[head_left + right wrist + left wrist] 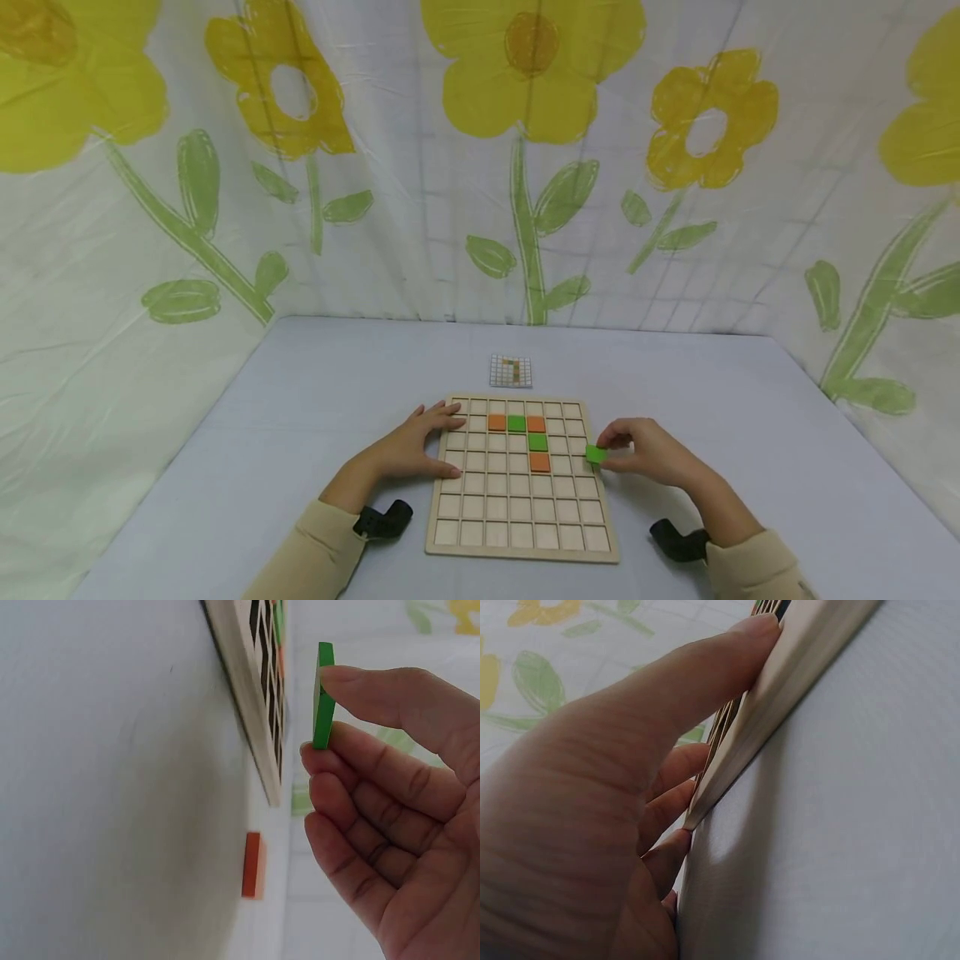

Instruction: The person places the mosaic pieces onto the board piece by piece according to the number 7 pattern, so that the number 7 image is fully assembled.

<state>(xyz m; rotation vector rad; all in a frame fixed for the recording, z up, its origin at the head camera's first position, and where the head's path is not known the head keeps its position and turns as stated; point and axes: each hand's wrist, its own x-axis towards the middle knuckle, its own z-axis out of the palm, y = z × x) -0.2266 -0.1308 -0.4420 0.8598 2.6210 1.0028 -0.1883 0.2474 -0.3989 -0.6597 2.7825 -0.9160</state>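
A wooden grid board (520, 552) lies flat on the table. On it are orange tiles (539, 462) and green tiles (537, 442), three in a short row and two more running down from the right one. My left hand (408, 446) rests on the board's left edge, thumb and fingers spread apart; the left wrist view shows the thumb (727, 667) along the rim. Beside the right edge, my right hand (652, 450) pinches a green square tile (324, 697) between thumb and fingers, raised above the table.
Behind the board lies a small printed grid card (511, 371) with a coloured pattern. A loose orange tile (253, 864) sits on the white table (360, 358) in the right wrist view. A flower-printed curtain (450, 208) hangs behind the table.
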